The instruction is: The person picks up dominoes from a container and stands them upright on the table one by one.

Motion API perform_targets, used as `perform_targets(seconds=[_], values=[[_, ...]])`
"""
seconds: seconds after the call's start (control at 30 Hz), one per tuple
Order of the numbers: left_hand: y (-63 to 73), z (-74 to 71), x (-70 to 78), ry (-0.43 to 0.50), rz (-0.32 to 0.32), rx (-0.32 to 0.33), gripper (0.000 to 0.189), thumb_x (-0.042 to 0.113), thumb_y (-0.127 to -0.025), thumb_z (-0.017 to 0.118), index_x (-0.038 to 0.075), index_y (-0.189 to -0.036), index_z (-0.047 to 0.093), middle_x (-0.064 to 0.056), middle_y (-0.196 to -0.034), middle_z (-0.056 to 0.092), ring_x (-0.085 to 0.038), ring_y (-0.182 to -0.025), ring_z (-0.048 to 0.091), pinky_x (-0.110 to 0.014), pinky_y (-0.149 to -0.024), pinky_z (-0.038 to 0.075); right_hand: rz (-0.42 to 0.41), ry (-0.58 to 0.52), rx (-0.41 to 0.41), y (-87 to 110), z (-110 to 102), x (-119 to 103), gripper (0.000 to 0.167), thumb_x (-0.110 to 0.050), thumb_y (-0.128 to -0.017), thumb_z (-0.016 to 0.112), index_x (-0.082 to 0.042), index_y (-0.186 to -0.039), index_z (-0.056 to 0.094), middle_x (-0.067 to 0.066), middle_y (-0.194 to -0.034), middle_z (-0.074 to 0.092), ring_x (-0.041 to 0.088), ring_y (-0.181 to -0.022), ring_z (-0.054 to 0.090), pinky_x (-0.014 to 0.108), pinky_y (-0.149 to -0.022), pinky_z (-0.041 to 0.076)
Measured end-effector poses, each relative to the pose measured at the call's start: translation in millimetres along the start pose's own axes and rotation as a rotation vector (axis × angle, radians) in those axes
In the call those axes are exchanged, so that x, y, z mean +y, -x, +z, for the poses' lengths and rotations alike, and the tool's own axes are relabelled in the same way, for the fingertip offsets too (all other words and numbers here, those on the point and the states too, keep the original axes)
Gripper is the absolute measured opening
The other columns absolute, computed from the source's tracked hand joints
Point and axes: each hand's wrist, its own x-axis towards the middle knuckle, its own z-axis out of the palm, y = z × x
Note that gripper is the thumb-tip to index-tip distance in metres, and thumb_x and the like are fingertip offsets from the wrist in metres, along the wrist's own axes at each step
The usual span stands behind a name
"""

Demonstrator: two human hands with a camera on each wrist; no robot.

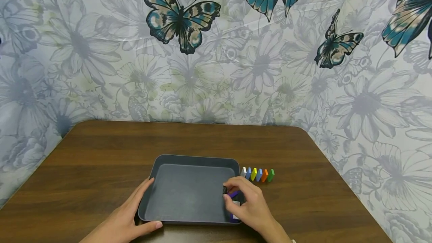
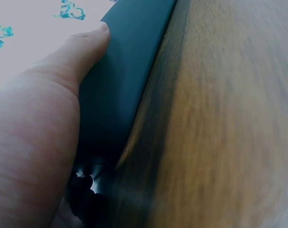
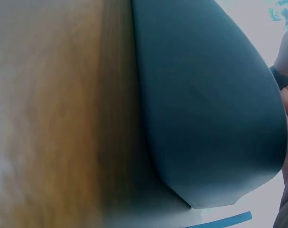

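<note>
A dark grey baking tray (image 1: 192, 190) lies on the wooden table. My left hand (image 1: 129, 213) rests at its near left corner, with the fingers along the left wall and the thumb (image 2: 89, 47) against the front wall. Over the tray's right side, my right hand (image 1: 248, 201) pinches a small black domino (image 1: 224, 190) between thumb and forefinger. Its dark end (image 3: 280, 77) also shows in the right wrist view. Beneath that hand, purple, black and white dominoes (image 1: 235, 216) stand along the tray's right edge, partly hidden by it.
Just outside the tray's far right corner, several upright dominoes (image 1: 259, 174) in white, blue, yellow, orange and green form a row. The brown table (image 1: 101, 149) reaches back to a cloth (image 1: 216, 85) printed with butterflies and flowers.
</note>
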Motion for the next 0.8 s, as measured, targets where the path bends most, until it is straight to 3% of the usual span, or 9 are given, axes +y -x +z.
perform_targets(seconds=[0.53,0.8], values=[[-0.8,0.1,-1.8,0.008,0.005,0.001,0.107,0.061,-0.086,0.077,0.033,-0.166,0.012,-0.022,-0.169,0.018,-0.055,-0.145,0.035,-0.066,-0.093,0.049,0.018,0.022,-0.003,-5.3,-18,2,0.039,0.009,-0.078,0.077,-0.005,-0.113,0.068,0.006,-0.1,0.071,0.013,-0.081,0.07,0.019,-0.077,0.057],[0.1,-0.3,-1.5,-0.008,0.021,0.018,0.108,0.06,-0.086,0.078,0.031,-0.166,0.012,-0.022,-0.169,0.019,-0.055,-0.144,0.037,-0.064,-0.089,0.051,0.033,0.025,0.01,-9.5,-29,4,0.042,0.014,-0.076,0.075,-0.003,-0.114,0.069,0.007,-0.098,0.074,0.012,-0.078,0.071,0.023,-0.072,0.058]])
